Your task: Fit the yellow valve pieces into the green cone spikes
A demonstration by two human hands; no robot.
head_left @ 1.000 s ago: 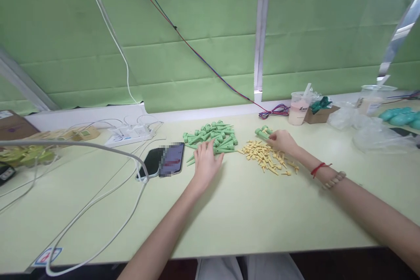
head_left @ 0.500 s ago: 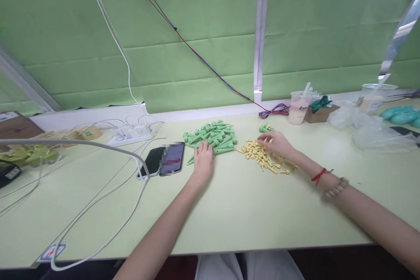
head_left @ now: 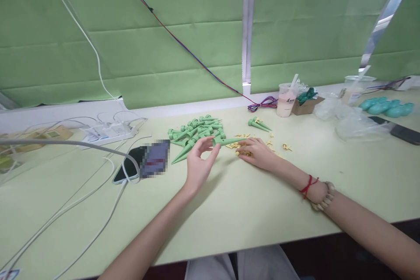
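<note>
My left hand (head_left: 201, 162) grips a green plastic spike (head_left: 226, 141) by its wide end between thumb and fingers, its point toward the right. My right hand (head_left: 257, 154) is low over a scattered pile of small yellow plastic pieces (head_left: 241, 145), fingers curled in with a yellow piece at the fingertips; the hand partly hides the pile. Behind my left hand lies a heap of green spikes (head_left: 197, 129) with ring-shaped caps. Beyond my right hand, a few green spikes with yellow pieces on them (head_left: 259, 124) lie apart from the heap.
Two phones (head_left: 154, 159) lie left of the heap, near white cables (head_left: 108, 223) and a power strip (head_left: 106, 133). At the back right stand a drink cup (head_left: 286, 100), a small cardboard box (head_left: 306, 106) and a plastic bag (head_left: 356, 124). Farther right are turquoise rounded objects (head_left: 387, 106) and a dark phone (head_left: 398, 131).
My left hand has lifted a green spike off the heap and moved right with it. My right hand has come left and down onto the yellow pieces. The view has shifted rightward.
</note>
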